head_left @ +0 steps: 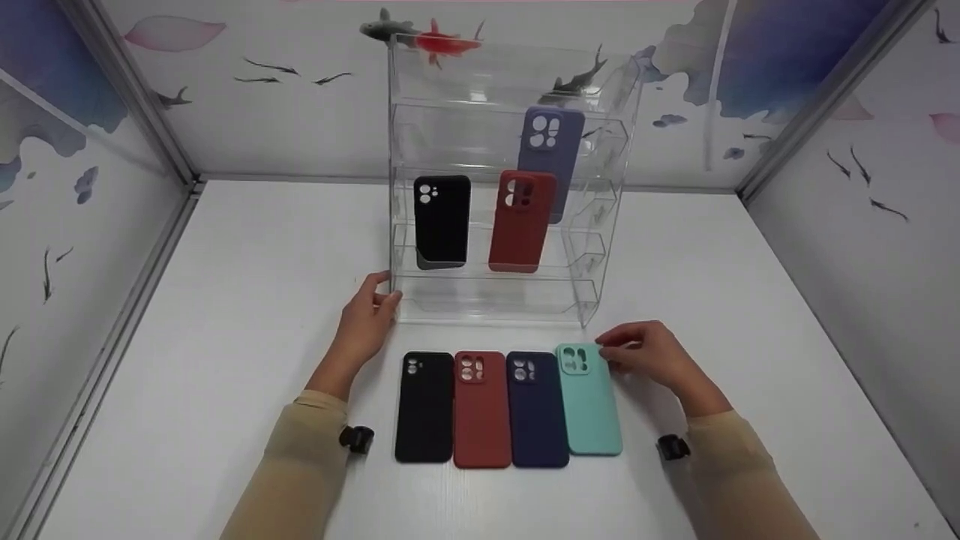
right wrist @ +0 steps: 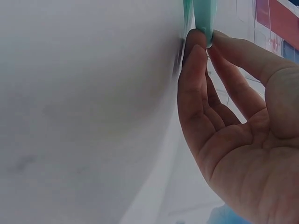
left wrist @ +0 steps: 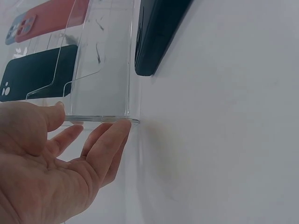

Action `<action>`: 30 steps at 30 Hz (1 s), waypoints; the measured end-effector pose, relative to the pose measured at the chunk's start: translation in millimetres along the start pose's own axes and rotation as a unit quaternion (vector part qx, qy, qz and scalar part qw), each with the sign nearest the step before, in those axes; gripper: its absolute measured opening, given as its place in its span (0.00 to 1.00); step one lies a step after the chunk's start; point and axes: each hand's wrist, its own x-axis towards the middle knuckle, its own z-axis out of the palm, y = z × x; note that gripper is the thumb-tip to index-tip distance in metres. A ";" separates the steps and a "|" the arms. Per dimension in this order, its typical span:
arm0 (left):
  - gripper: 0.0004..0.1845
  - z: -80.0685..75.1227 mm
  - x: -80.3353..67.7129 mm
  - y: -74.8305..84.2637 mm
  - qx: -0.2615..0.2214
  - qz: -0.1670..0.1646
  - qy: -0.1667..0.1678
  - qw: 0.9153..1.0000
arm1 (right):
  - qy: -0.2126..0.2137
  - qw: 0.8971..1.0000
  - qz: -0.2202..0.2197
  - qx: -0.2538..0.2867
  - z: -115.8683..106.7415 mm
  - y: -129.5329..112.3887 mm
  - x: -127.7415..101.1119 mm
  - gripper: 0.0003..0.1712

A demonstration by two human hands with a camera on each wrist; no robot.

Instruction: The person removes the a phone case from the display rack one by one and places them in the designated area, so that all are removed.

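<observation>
The right hand [head_left: 652,352] pinches the turquoise phone case [head_left: 594,412] at its far right corner, between thumb and fingers; the case extends from that pinch back toward the person. Whether it is raised off the white table [head_left: 225,375], I cannot tell. The left hand [head_left: 364,322], farther off and to the left of the pinch, grips the clear acrylic display rack [head_left: 487,307] at its lower left edge. Held by only 1 corner, the turquoise phone case could swivel or slip and knock the navy phone case [head_left: 540,420] just left of it. An uneven push from the left hand could skew the rack and topple its contents. Beside the pinch lie 4 cases: turquoise, navy, 1 red case [head_left: 482,427], 1 black case [head_left: 424,420]. Beyond it, 1 rack holds 3: racked black case [head_left: 442,229], racked red case [head_left: 519,232], lavender case [head_left: 568,142].
</observation>
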 end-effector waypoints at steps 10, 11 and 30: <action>0.27 0.1 -1.3 1.7 0.009 -0.003 0.003 1.000 | 0.007 1.000 -0.001 -0.005 4.4 -0.7 -3.3 0.14; 0.27 0.0 -1.3 1.9 0.011 -0.003 0.004 1.000 | 0.006 1.000 -0.005 -0.009 4.8 -0.8 -3.8 0.15; 0.27 1.1 0.9 1.2 0.002 0.001 0.007 1.000 | 0.006 0.999 -0.020 -0.040 2.5 -8.1 -5.9 0.14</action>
